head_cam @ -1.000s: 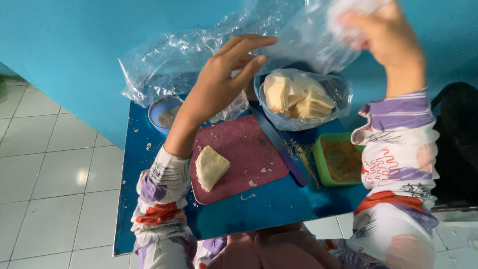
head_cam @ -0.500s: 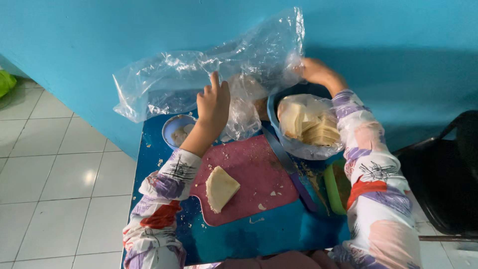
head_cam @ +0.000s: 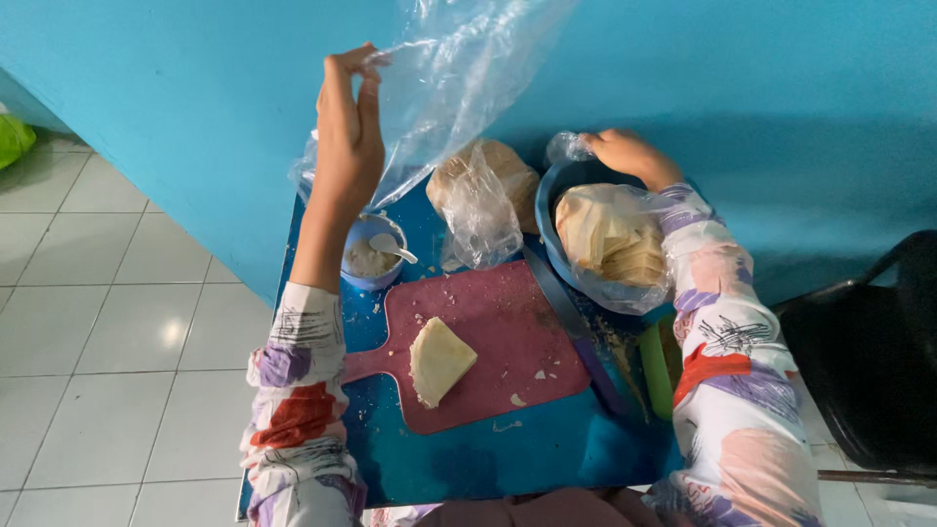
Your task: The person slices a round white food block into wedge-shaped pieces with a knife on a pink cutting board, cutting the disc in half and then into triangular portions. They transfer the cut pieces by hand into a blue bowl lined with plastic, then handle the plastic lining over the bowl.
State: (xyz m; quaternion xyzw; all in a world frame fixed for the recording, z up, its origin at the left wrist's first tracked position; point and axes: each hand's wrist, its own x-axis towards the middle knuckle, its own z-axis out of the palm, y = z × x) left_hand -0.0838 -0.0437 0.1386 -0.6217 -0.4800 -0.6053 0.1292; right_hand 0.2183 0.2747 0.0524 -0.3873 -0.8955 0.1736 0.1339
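You're lifting the clear plastic sheet (head_cam: 459, 88) with your left hand (head_cam: 348, 137), fingers pinched tight on its upper edge, raised high above the cutting board (head_cam: 488, 342). The sheet is hanging slack from that pinch, draping down past the far edge of the board and trailing toward the blue bowl (head_cam: 561, 190).

Your right hand (head_cam: 630, 154) is resting on the far rim of that bowl, beyond the board's right corner, fingers curled around a bunched bit of plastic there. Grip looks closed on the film, though the fingertips are partly hidden.

The bowl is holding a stack of pale flat wrappers (head_cam: 610, 234) covered in plastic. A second bagged lump of dough (head_cam: 483, 185) is sitting just past the board's far edge, between the bowl and the small cup (head_cam: 371, 262).

That cup is sitting off the board's far-left corner, just beside the handle side, with white filling and a white spoon (head_cam: 390, 246) in it.

On the board itself, one folded wrapper (head_cam: 439, 359) is lying near the middle-left, crumbs scattered around it. A dark knife (head_cam: 576, 332) is lying along the board's right edge, and a green container (head_cam: 656, 366) is sitting just right of that, partly hidden by your sleeve.

Everything is sitting on the blue table (head_cam: 508, 459).
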